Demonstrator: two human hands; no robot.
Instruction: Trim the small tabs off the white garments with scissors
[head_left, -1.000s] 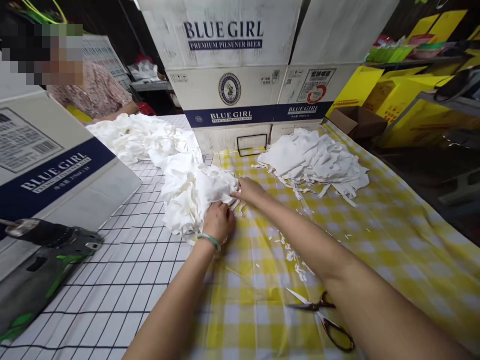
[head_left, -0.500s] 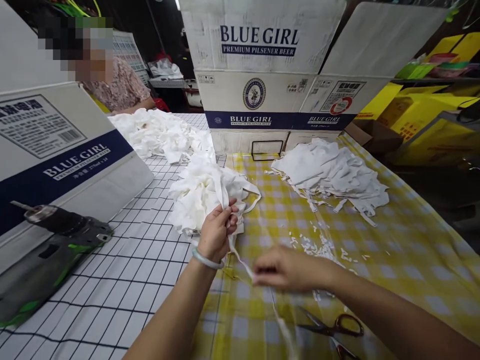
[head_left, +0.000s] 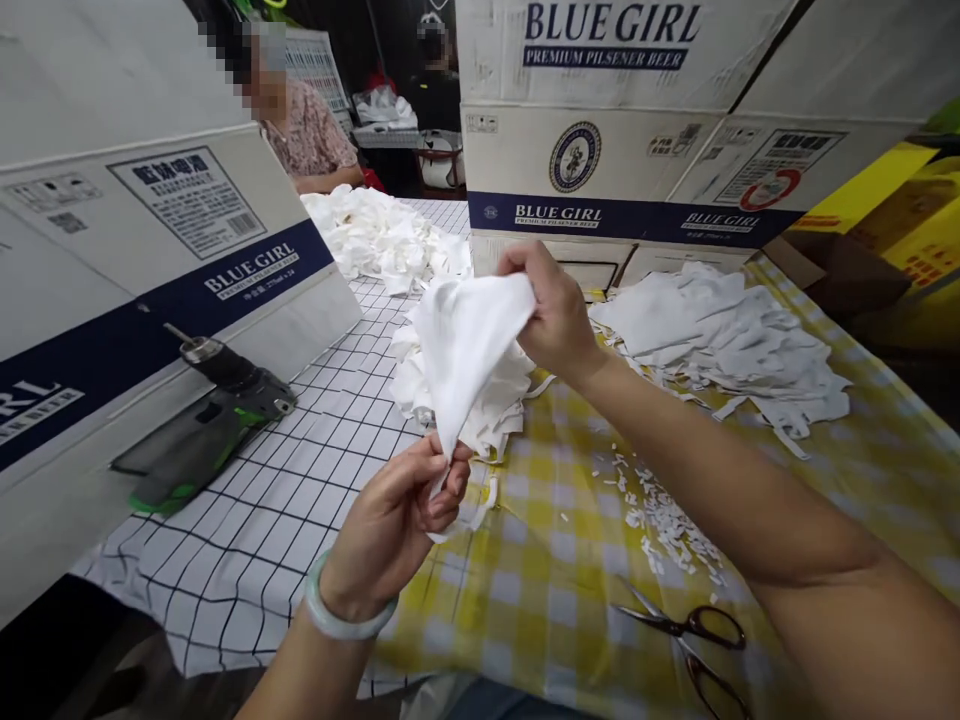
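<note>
Stretched between my hands is a white cloth piece [head_left: 474,345] with a narrow strap. My left hand [head_left: 401,515], with a pale bangle at the wrist, pinches its lower, gathered end. Higher up and to the right, my right hand [head_left: 553,315] grips the broad upper edge, its fingers partly behind the fabric. Directly behind the held piece lies a heap of similar white cloth pieces [head_left: 499,405]. A flatter pile of white cloth pieces with straps [head_left: 731,335] rests farther right. Open scissors [head_left: 677,629] lie on the yellow checked tablecloth [head_left: 540,590], below my right forearm.
Small white clippings [head_left: 671,525] are scattered under my right forearm. A cordless drill [head_left: 217,430] lies by the left beer carton [head_left: 300,295]. Another large carton [head_left: 637,170] stands at the back. A person [head_left: 311,125] is beyond more white cloth [head_left: 382,235].
My right hand has moved up and away from the strap area to the cloth's broad edge. The piece is now lifted and spread above the heap. The view has shifted left.
</note>
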